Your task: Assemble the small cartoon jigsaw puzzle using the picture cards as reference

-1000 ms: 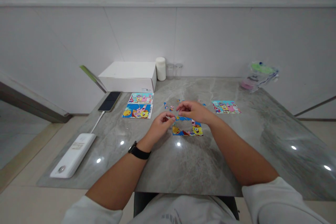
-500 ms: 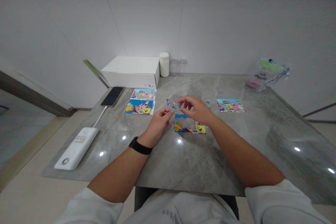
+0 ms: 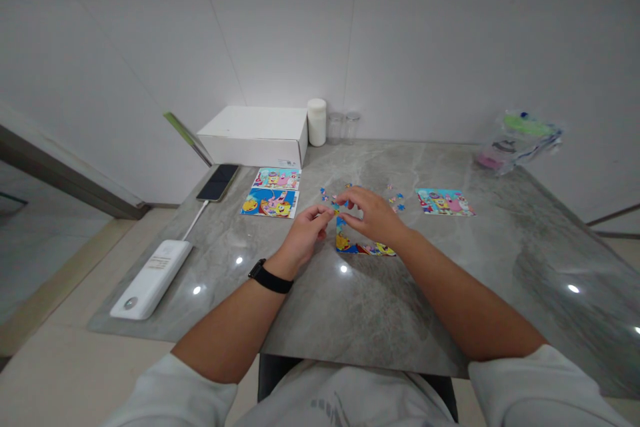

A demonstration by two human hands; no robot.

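Observation:
A partly assembled cartoon puzzle [image 3: 363, 248] lies on the grey table, partly covered by my right hand [image 3: 369, 213]. My left hand [image 3: 311, 230], with a black watch on its wrist, pinches a small yellow puzzle piece [image 3: 337, 212] above the puzzle's upper left. The thumb and forefinger of my right hand are spread apart close to that piece, and nothing shows between them. Loose puzzle pieces [image 3: 397, 203] lie behind and to the right of my right hand, others [image 3: 325, 194] behind my left fingertips.
Two cartoon picture cards [image 3: 271, 203] lie at the left, and an assembled cartoon picture [image 3: 446, 202] at the right. Farther out are a phone [image 3: 219, 183], a white power bank [image 3: 151, 279], a white box [image 3: 253, 135], a white bottle [image 3: 317, 123], two glasses [image 3: 352, 128] and a plastic bag [image 3: 517, 142].
My right hand has moved slightly down and left, closer to my left fingertips, and now covers more of the puzzle. The view has shifted slightly.

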